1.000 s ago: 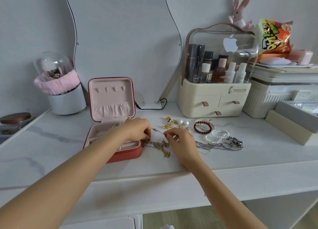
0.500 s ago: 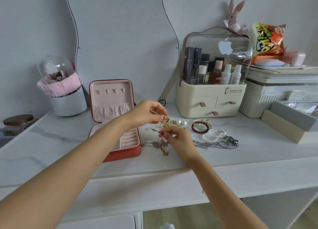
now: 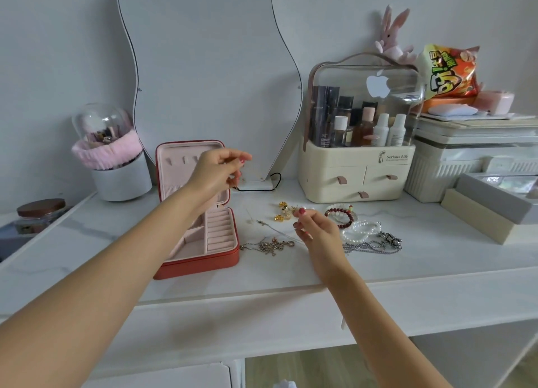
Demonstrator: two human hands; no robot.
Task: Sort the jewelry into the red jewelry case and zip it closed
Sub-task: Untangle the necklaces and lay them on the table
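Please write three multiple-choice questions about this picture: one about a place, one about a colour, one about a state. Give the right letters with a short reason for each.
1. Where does the silver chain lie?
A. inside the case
B. on the tabletop, right of the right hand
C. on the organizer

2. What colour is the outside of the jewelry case?
A. red
B. green
C. black

3. How is the case now?
A. zipped closed
B. open, lid upright
C. upside down

Answers:
1 B: the chain lies on the tabletop beyond the right hand.
2 A: its outer wall is red.
3 B: the pink compartments show, and the lid stands behind the left hand.
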